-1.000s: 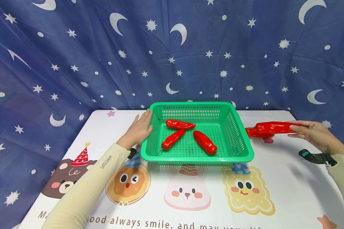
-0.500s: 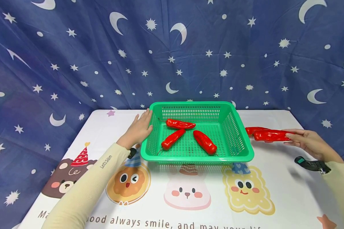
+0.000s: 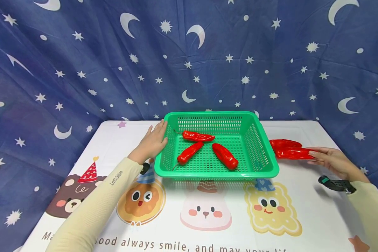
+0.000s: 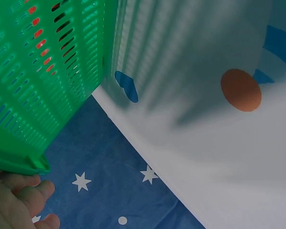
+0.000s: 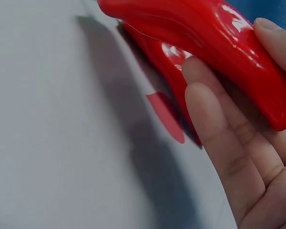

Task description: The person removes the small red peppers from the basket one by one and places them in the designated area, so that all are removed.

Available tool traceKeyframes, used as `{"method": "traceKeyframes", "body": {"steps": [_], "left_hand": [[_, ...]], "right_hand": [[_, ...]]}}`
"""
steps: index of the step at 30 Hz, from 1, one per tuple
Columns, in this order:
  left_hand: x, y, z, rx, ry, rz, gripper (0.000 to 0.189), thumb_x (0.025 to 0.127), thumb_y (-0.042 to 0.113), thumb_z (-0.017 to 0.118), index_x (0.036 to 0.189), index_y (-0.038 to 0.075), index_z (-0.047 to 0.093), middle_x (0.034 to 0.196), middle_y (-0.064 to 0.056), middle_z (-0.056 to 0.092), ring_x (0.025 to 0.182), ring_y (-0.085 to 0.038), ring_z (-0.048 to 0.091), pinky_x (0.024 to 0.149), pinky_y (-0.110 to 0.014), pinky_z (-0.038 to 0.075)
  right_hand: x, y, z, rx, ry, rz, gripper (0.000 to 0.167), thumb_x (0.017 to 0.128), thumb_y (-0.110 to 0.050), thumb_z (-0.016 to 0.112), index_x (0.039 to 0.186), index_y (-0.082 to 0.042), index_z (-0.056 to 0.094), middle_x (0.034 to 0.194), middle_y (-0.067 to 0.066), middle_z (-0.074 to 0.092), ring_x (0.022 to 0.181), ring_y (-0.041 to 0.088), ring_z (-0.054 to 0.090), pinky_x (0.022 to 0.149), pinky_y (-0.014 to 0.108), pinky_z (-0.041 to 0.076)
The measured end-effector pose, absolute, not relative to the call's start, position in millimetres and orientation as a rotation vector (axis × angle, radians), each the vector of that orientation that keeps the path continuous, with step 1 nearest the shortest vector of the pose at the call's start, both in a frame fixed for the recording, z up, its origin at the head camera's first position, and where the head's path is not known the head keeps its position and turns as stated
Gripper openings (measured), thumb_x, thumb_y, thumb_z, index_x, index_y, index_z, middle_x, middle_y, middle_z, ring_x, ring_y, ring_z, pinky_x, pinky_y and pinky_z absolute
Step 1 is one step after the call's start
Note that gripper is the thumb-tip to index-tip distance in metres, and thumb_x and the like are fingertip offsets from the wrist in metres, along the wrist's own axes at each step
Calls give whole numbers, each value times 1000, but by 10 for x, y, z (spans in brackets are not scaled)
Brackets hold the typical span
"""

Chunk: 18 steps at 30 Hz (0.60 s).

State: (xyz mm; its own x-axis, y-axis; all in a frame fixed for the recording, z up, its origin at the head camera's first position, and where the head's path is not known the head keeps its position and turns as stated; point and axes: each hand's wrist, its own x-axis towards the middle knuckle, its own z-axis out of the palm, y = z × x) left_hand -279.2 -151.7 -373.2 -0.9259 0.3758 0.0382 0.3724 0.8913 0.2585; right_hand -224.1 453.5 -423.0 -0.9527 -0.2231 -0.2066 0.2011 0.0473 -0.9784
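Note:
My left hand (image 3: 150,142) lies with its fingers extended against the left rim of a green plastic basket (image 3: 216,176). In the left wrist view, its fingertips touch the basket's rim (image 4: 19,164). To the right of the basket, my right hand (image 3: 333,161) pinches one end of a red chili pepper (image 3: 292,153) between thumb and fingers. The right wrist view shows this pepper (image 5: 200,28) held above the table, its shadow beneath. Just behind it lies another red pepper (image 3: 285,143) on the table. Inside the basket are three red peppers (image 3: 225,156), spread apart.
A white tablecloth (image 3: 318,217) with printed cartoon figures covers the table. Behind hangs a dark blue curtain (image 3: 220,84) with moons and stars. The basket's right wall (image 3: 259,147) stands close to the two peppers outside it.
My right hand has moved left and toward me while lowering its pepper, which now shows in front of the one on the table. The left hand and basket have stayed in place.

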Motion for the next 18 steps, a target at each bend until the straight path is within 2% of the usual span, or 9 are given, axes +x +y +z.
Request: {"method": "traceKeyframes", "body": {"steps": [9,15,18], "left_hand": [[-2790,-1512,-3724,594,3037,408,64,98,23,35,150,-2,7,158,-17,6,147,-31,10,119,-52,4],[-2793,-1515,-3726,597,3039,403,64,98,23,35,150,-2,8,158,-18,6,146,-32,11,119,-52,4],[-2795,-1515,-3725,597,3037,405,64,98,23,35,150,-2,8,158,-18,6,146,-32,11,119,-52,4]], "right_hand": [[-2256,4513,-4337,-20,2043,-1949,34,95,-5,50,93,-32,70,93,-19,66,79,7,69,69,21,57],[-2289,4474,-4331,46,2217,-1697,30,96,-15,52,88,-42,62,90,-27,60,79,3,68,71,19,57],[-2321,4474,-4342,56,2237,-1641,25,95,-18,54,89,-42,59,90,-27,60,81,1,67,74,20,57]]}}
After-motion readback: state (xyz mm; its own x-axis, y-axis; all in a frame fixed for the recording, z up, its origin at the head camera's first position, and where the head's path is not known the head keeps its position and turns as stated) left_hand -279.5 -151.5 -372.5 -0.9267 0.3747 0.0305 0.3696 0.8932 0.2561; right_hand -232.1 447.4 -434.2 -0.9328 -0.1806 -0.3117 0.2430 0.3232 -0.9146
